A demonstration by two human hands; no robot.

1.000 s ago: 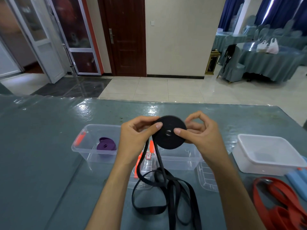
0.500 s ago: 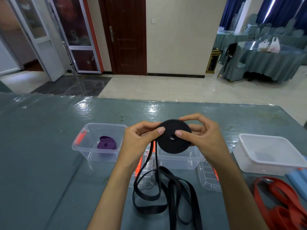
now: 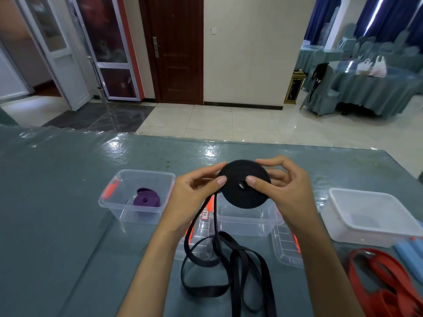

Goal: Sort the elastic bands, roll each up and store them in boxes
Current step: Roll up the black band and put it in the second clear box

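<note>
**Black band half rolled above the desk**

Tiled hall behind, with a dark wooden door (image 3: 180,49), glazed white doors to the left, and cloth-covered banquet tables (image 3: 375,85) at far right. Nearer, a teal desk (image 3: 57,202) under a glossy clear sheet, reflecting light along its far edge.

Held up over the desk, between both hands: a black elastic band (image 3: 244,183), wound into a flat disc with a small hole at its middle. Unrolled remainder hung from the disc's left side and lay in loose loops on the desk close to the body. Left hand (image 3: 192,197) gripped the disc's left edge, thumb pressed on the front face, other fingers curled behind. Right hand (image 3: 286,191) pinched the right side, thumb on the face just beside the hole, index finger arched over the top rim.

Behind and below the disc, a clear box (image 3: 247,221), partly hidden by the hands and the roll. To the left, another clear box (image 3: 119,202) with an orange clasp, a rolled purple band (image 3: 146,199) lying inside. Clear lids (image 3: 286,248) with orange clips lay flat near the forearms, loops of the black band crossing one. At right, a white tub (image 3: 370,225); nearer, an unrolled red band (image 3: 389,284) and a blue band (image 3: 409,255) at the frame's edge.
</note>
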